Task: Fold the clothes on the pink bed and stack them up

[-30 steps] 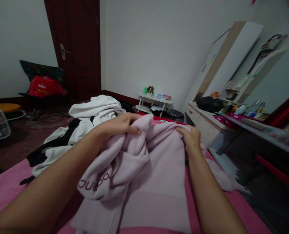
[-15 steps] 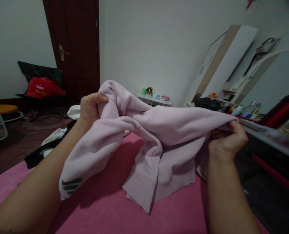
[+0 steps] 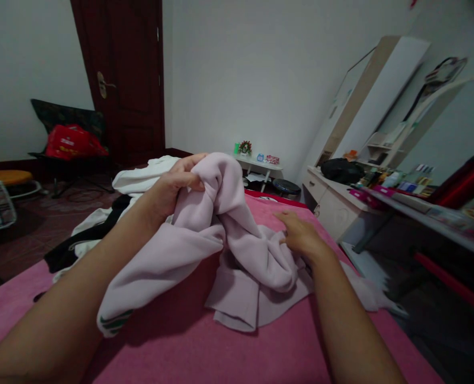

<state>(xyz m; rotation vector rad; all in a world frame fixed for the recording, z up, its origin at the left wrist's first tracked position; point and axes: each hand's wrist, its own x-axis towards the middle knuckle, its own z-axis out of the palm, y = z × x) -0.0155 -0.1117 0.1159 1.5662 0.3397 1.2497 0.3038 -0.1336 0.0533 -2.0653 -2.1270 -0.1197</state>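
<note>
A pale lilac sweatshirt hangs bunched above the pink bed cover, its lower ribbed edge resting on it. My left hand pinches a raised fold of the sweatshirt at the top. One sleeve droops toward me on the left, with green stripes near its end. My right hand is beside the right part of the sweatshirt, fingers apart and the index finger stretched out. Another stretch of lilac cloth lies on the bed to the right of my right forearm.
White and black clothes lie piled on the bed's left side. At the right stand a white dresser and a desk with bottles. A low white table and a dark round stool are beyond the bed. A red bag sits on a chair.
My right hand has let go of the sweatshirt's right end and moved left and inward. That side has dropped onto the bed. My left hand has shifted slightly right, still gripping the fold.
</note>
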